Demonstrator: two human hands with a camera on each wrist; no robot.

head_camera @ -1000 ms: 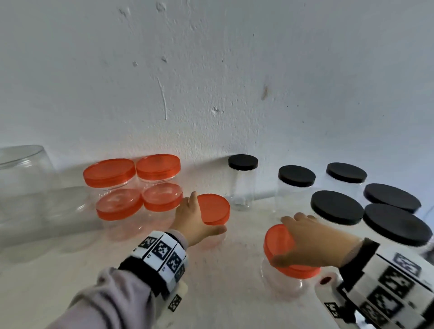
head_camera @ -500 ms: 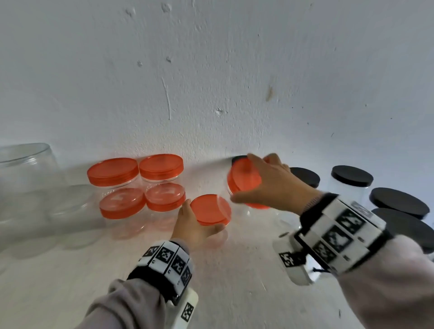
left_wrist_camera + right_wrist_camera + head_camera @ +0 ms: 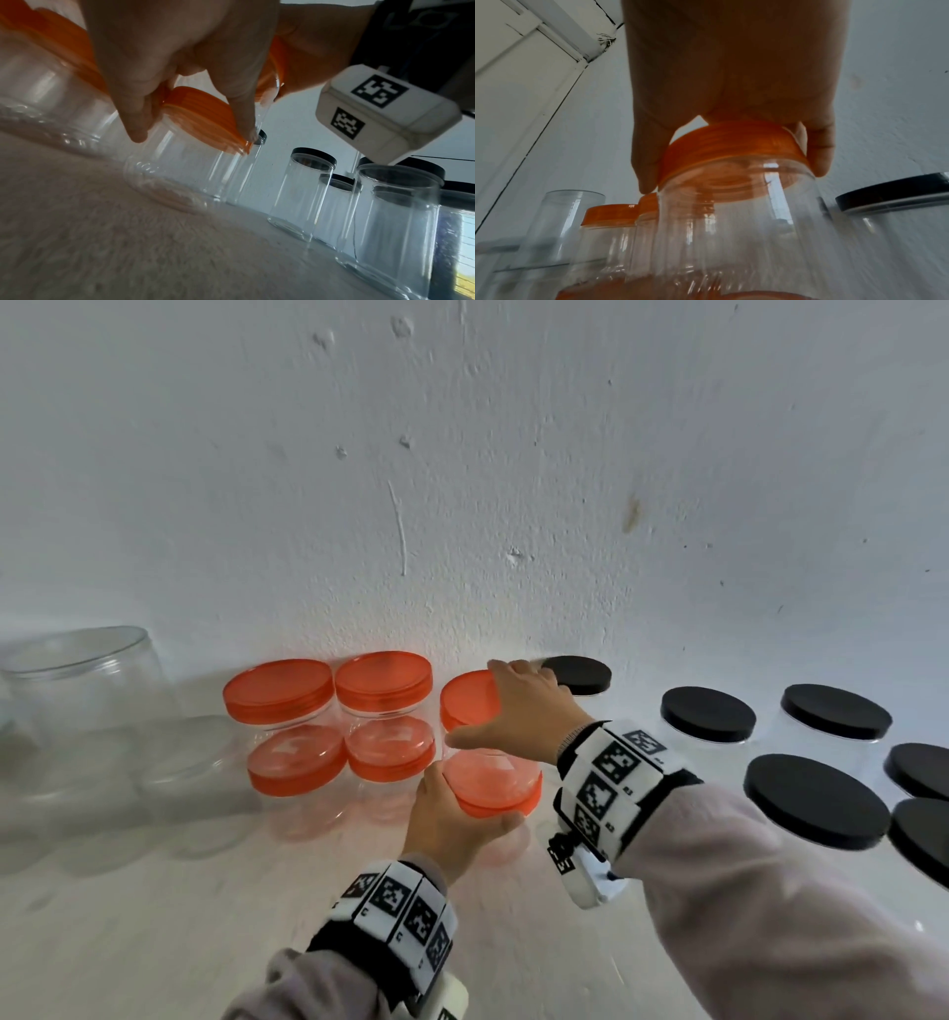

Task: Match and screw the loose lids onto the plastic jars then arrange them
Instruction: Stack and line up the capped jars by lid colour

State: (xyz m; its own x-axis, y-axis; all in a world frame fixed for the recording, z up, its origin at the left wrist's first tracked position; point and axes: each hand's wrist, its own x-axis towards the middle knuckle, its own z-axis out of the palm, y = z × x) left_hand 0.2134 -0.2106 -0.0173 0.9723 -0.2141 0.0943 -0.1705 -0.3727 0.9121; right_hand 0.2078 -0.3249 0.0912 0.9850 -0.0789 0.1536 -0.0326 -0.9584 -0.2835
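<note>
Since the earlier frames, the right hand (image 3: 518, 711) has carried its clear plastic jar with the orange screw lid (image 3: 468, 698) from the front of the bench across to the back row by the wall. The left hand (image 3: 452, 819) has brought a second orange-lidded clear jar (image 3: 495, 785) closer to the two stacked-looking rows of orange-lidded jars (image 3: 328, 726).

Risks, as judged from this position:
- The carried jar sits between the rear orange-lidded jar (image 3: 382, 683) and the narrow black-lidded jar (image 3: 583, 675). A lateral drift of the right hand can knock either neighbour; the empty jars are light and likely to tip or slide.
- The right wrist view shows the jar base blurred, so whether it has reached the white bench (image 3: 154, 942) cannot be told. Releasing early would drop it.
- The right forearm crosses above the left hand's jar; lowering the wrist can strike that lid.

Hand pose:
- Right hand: palm down over the lid, fingers (image 3: 818, 154) and thumb curled round the ribbed rim, gripping from above.
- Left hand: fingers (image 3: 133, 113) and thumb wrapped on the lid rim of its jar, which rests on the bench in front of the carried jar.
</note>
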